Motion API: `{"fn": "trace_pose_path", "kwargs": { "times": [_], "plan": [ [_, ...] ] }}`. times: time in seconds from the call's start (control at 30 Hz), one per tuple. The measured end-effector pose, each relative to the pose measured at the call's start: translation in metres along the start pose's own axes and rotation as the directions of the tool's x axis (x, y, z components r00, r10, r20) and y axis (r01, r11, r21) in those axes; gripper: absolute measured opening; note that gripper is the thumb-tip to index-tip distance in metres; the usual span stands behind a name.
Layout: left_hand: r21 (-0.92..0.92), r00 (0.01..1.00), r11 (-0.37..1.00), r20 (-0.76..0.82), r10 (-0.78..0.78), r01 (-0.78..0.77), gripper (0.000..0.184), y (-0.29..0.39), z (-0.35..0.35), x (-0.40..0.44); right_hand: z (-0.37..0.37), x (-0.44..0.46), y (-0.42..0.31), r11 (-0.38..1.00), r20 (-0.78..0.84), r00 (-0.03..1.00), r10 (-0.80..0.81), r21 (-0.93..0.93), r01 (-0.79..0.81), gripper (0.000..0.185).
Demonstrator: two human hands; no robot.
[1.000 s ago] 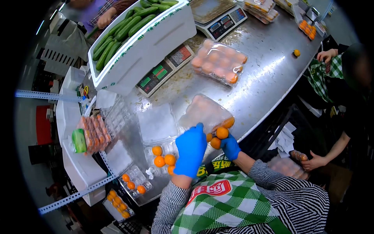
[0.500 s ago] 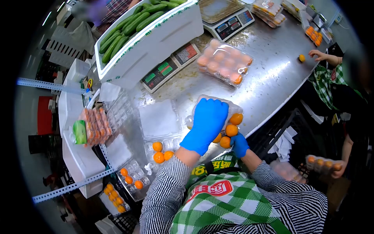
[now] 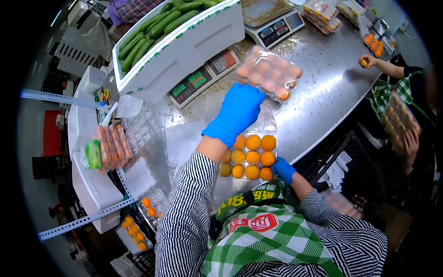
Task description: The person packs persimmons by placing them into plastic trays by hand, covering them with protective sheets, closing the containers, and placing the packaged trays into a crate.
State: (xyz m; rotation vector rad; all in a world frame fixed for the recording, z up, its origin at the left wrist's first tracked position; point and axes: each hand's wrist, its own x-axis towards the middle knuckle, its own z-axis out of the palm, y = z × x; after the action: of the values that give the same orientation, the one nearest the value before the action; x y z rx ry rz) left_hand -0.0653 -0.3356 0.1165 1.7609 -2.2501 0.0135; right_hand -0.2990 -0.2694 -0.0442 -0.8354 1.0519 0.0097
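A clear plastic clamshell box (image 3: pixel 244 179) filled with rows of oranges (image 3: pixel 253 158) lies open on the metal table in front of me. Its transparent lid (image 3: pixel 266 123) is folded back on the far side. My left hand (image 3: pixel 237 111), in a blue glove, is closed at the lid, though the fingertips are hidden beneath it. At the box's right near corner, my blue-gloved right hand (image 3: pixel 283 170) grips the edge beside an orange; part of its fingers is hidden. Just beyond the left hand sits a closed box of fruit (image 3: pixel 270 74).
A white foam crate (image 3: pixel 184 57) of cucumbers (image 3: pixel 157 27) stands beside scales (image 3: pixel 203 76). Carrot packs (image 3: pixel 113 147) lie at left, with a partly filled orange tray (image 3: pixel 154 205) below. At right, a co-worker's hand (image 3: pixel 368 61) holds a fruit; another hand (image 3: pixel 410 145) holds a fruit box.
My left hand has moved up and away from me, and the lid is now open, baring the oranges. My right hand has stayed at the corner. The co-worker's hand has picked up the fruit.
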Motion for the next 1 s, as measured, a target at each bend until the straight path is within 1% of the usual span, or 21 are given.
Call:
{"fn": "trace_pose_path", "kwargs": {
  "times": [0.03, 0.13, 0.17, 0.23, 0.3, 0.33, 0.4, 0.43, 0.53, 0.57, 0.63, 0.67, 0.7, 0.73, 0.8, 0.83, 0.93, 0.97, 1.0],
  "plan": [
    [-0.027, 0.998, 0.999, 0.061, -0.035, 0.037, 0.026, -0.003, 0.000, -0.002, -0.005, 0.007, 0.003, 1.000, 0.022, 1.000, -0.019, -0.006, 0.019, 0.051],
    [-0.150, 0.994, 0.984, -0.048, -0.099, 0.091, 0.037, -0.006, -0.006, -0.021, -0.005, 0.008, 0.003, 0.995, -0.025, 0.999, -0.023, 0.095, 0.025, 0.051],
    [-0.193, 0.985, 0.974, -0.103, -0.141, 0.119, 0.039, -0.008, -0.007, -0.031, -0.003, 0.007, 0.007, 0.990, -0.068, 0.995, -0.074, 0.112, 0.082, 0.051],
    [-0.277, 0.951, 0.946, -0.206, -0.230, 0.169, 0.043, -0.018, -0.010, -0.056, -0.006, 0.011, 0.014, 0.991, -0.129, 0.986, -0.104, -0.100, 0.091, 0.049],
    [-0.326, 0.890, 0.870, -0.144, -0.433, 0.370, 0.042, -0.028, -0.009, -0.094, -0.011, 0.011, 0.019, 0.953, -0.157, 0.975, -0.159, -0.281, 0.110, 0.044],
    [-0.318, 0.861, 0.841, -0.121, -0.494, 0.437, 0.042, -0.032, -0.007, -0.116, -0.010, 0.006, 0.013, 0.906, -0.173, 0.969, -0.177, -0.414, 0.092, 0.043],
    [-0.306, 0.797, 0.770, -0.057, -0.601, 0.560, 0.045, -0.038, 0.003, -0.164, -0.009, -0.012, -0.009, 0.756, -0.195, 0.955, -0.225, -0.653, 0.045, 0.041],
    [-0.302, 0.761, 0.728, -0.013, -0.648, 0.615, 0.048, -0.035, 0.010, -0.187, -0.009, -0.018, -0.012, 0.749, -0.183, 0.949, -0.259, -0.658, 0.078, 0.042],
    [-0.264, 0.714, 0.668, 0.152, -0.683, 0.696, 0.057, -0.003, 0.017, -0.233, -0.006, -0.024, -0.024, 0.570, -0.210, 0.902, -0.377, -0.820, 0.047, 0.043],
    [-0.206, 0.721, 0.692, 0.157, -0.675, 0.692, 0.059, 0.010, 0.021, -0.245, -0.008, -0.017, -0.021, 0.585, -0.223, 0.888, -0.401, -0.809, 0.060, 0.044],
    [-0.085, 0.732, 0.730, 0.163, -0.661, 0.678, 0.064, 0.035, 0.030, -0.259, -0.013, -0.001, -0.018, 0.684, -0.267, 0.829, -0.491, -0.707, 0.177, 0.045],
    [-0.032, 0.732, 0.736, 0.146, -0.666, 0.676, 0.062, 0.043, 0.033, -0.263, -0.014, 0.007, -0.019, 0.720, -0.293, 0.795, -0.531, -0.651, 0.241, 0.046],
    [0.021, 0.733, 0.740, 0.128, -0.668, 0.672, 0.060, 0.048, 0.035, -0.267, -0.015, 0.013, -0.022, 0.695, -0.295, 0.762, -0.577, -0.667, 0.268, 0.046],
    [0.074, 0.734, 0.742, 0.110, -0.670, 0.666, 0.058, 0.052, 0.038, -0.271, -0.014, 0.021, -0.025, 0.702, -0.300, 0.750, -0.590, -0.650, 0.292, 0.045],
    [0.079, 0.770, 0.775, 0.080, -0.632, 0.627, 0.048, 0.046, 0.055, -0.294, -0.015, 0.042, -0.031, 0.710, -0.316, 0.719, -0.619, -0.616, 0.341, 0.043],
    [0.082, 0.789, 0.791, 0.066, -0.611, 0.606, 0.044, 0.044, 0.058, -0.298, -0.016, 0.058, -0.031, 0.734, -0.347, 0.696, -0.628, -0.562, 0.382, 0.040],
    [-0.232, 0.708, 0.711, -0.110, -0.698, 0.664, 0.032, 0.052, 0.042, -0.297, -0.018, 0.079, -0.037, 0.753, -0.332, 0.708, -0.623, -0.500, 0.428, 0.039],
    [-0.313, 0.634, 0.665, -0.209, -0.745, 0.678, 0.027, 0.055, 0.036, -0.293, -0.018, 0.093, -0.033, 0.729, -0.331, 0.667, -0.668, -0.471, 0.496, 0.038],
    [-0.374, 0.566, 0.620, -0.257, -0.784, 0.689, 0.026, 0.056, 0.033, -0.295, -0.017, 0.098, -0.037, 0.704, -0.300, 0.668, -0.681, -0.517, 0.486, 0.038]
  ]
}}
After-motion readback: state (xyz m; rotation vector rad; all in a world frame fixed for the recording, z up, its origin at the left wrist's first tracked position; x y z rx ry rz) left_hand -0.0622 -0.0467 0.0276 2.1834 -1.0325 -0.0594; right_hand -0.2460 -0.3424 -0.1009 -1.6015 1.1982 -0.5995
